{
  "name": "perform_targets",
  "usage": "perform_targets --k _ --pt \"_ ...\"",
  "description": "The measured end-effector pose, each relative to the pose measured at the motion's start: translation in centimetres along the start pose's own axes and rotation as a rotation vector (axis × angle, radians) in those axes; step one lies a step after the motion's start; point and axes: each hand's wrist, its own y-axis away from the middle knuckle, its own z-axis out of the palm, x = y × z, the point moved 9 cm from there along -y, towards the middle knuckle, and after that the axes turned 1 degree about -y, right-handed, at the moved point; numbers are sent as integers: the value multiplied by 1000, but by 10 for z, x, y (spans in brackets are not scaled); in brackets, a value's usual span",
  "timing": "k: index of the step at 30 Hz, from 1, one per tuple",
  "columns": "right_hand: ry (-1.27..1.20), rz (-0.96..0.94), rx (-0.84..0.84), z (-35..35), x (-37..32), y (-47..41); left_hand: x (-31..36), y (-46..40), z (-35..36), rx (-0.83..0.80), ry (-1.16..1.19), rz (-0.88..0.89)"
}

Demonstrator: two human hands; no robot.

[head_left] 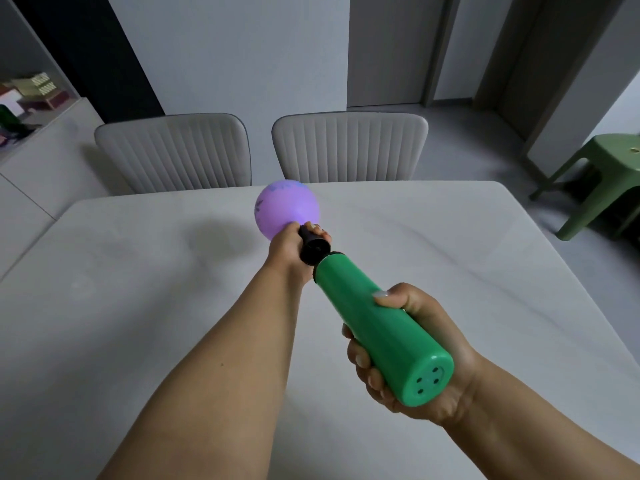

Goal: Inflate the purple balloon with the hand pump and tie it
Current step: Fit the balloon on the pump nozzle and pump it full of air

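One purple balloon (286,207) on one green pump (374,323), left hand (294,252) grip closed round nozzle, right hand (415,351) grip closed round barrel, two chairs (175,154) beyond surface (138,289)

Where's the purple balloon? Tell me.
Head view, centre: the balloon sits on the pump tip, pinched by the left hand, above the table's far edge.

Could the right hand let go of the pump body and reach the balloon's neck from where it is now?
Probably yes. The right hand grips the green pump at its near end; the way forward looks free. But the left hand already wraps the nozzle by the purple balloon, covering the neck.
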Motion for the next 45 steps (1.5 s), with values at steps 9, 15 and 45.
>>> perform_targets --k 9,15,45 --pt "47 10 -64 8 -1 3 4 -4 -1 2 49 2" --pt "39 -33 63 1 -18 -17 -26 6 9 -68 -38 -70" --pt "278 -158 231 -9 -32 -1 34 -13 -2 -14 -67 111"
